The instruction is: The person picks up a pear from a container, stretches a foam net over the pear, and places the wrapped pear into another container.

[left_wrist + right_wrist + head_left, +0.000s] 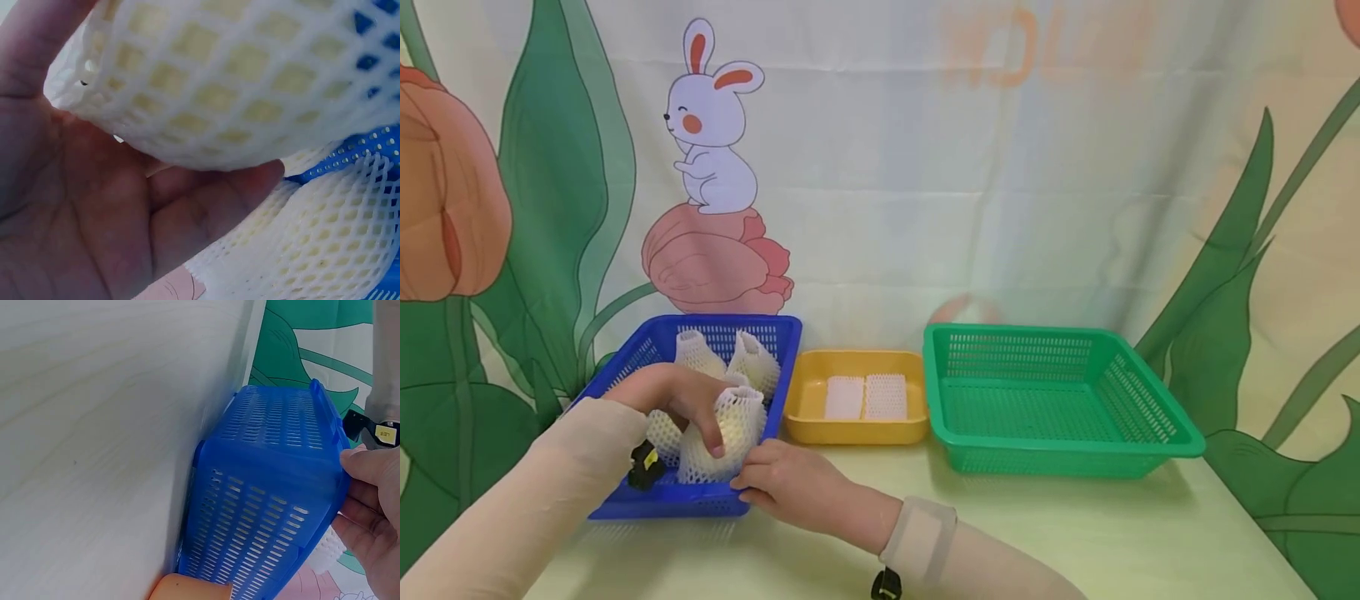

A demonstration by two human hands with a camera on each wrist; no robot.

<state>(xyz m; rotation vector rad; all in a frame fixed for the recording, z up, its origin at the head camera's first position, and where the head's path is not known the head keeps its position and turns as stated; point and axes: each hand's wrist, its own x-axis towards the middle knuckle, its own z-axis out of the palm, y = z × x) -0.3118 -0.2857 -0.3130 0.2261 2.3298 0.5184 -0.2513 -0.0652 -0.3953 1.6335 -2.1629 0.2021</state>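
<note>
Reaching into the blue basket [700, 502], my left hand [681, 396] holds a pale yellow fruit in a white foam net sleeve [730, 429]. In the left wrist view the fingers curve round the netted fruit [219, 75]; its kind is hidden by the sleeve. Beside it lie several more foam-netted fruits, one of them [756, 362] at the back right of the basket. My right hand [801, 483] grips the rim at the basket's front right corner. Its thumb [365, 465] and fingers pinch this rim in the right wrist view.
A yellow tray [853, 432] stands just right of the blue basket, with two flattened white foam net sleeves [886, 397] in it. Farther right is a green basket [1067, 446] with slotted walls. A printed curtain [865, 167] hangs behind the pale table [1000, 517].
</note>
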